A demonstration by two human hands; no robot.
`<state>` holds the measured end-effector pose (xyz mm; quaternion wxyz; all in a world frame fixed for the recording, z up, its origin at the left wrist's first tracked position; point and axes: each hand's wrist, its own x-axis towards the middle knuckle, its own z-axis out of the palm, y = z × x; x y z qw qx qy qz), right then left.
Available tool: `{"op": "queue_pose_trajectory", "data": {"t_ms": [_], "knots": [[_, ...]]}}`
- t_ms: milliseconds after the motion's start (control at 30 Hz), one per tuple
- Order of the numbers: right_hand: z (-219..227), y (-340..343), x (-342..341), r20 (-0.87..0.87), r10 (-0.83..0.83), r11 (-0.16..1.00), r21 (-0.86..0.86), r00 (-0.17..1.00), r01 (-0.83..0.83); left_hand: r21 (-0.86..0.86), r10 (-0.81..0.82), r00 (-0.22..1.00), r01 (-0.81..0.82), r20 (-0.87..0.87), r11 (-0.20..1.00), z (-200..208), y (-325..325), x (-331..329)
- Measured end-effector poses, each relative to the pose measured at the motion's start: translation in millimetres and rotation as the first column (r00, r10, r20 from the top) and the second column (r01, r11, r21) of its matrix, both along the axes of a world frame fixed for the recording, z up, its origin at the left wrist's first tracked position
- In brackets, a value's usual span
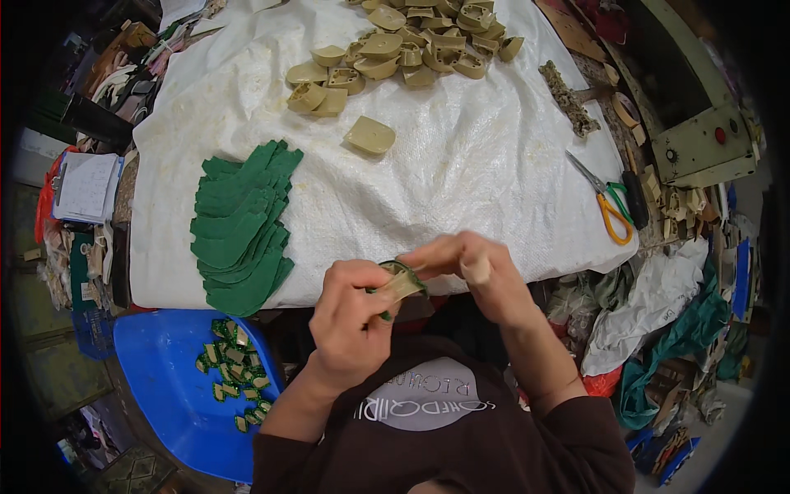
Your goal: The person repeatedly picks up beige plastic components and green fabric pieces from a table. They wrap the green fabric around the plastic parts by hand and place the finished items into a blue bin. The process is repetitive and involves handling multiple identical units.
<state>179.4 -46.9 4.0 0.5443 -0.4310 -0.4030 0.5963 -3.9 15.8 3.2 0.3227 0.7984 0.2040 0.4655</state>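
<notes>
In front of my chest, at the table's near edge, I hold a beige shoe heel (400, 288) with green covering around its rim. My left hand (350, 317) is closed around the heel, fingers bent and thumb below. My right hand (473, 267) reaches across from the right, its fingers together and their tips pressed on the heel's green edge; they are slightly blurred. Left of my hands lies an overlapping stack of green cut pieces (245, 226). One bare beige heel (369, 135) lies alone farther up the table, near a pile of beige heels (411, 41).
White woven sheeting (494, 173) covers the table. A blue tub (156, 379) at lower left holds several green-covered heels (239, 362). Scissors (605, 202) with orange and green handles lie at right, below a rough crusted strip (568, 99). A clipboard (86, 185) stands at far left.
</notes>
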Motion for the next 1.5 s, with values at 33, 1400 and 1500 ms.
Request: {"op": "queue_pose_trajectory", "data": {"t_ms": [33, 1400, 1500], "knots": [[-4.9, 2.5, 2.0, -0.038, 0.036, 0.999, -0.017, 0.999, -0.037, -0.132, -0.024, 0.992, 0.04, 0.121, 0.99, -3.0, -1.1, 0.2], [-3.9, 10.0, 6.2, 0.164, -0.162, 0.942, 0.32, 0.973, 0.103, -0.05, 0.038, 0.997, -0.035, 0.061, 0.998, -10.5, 2.6, 8.6], [-2.3, 17.5, 10.7, 0.037, 0.054, 0.998, 0.022, 0.998, -0.054, 0.123, -0.012, 1.0, 0.011, 0.008, 0.992, -9.9, 4.2, 7.0]]}}
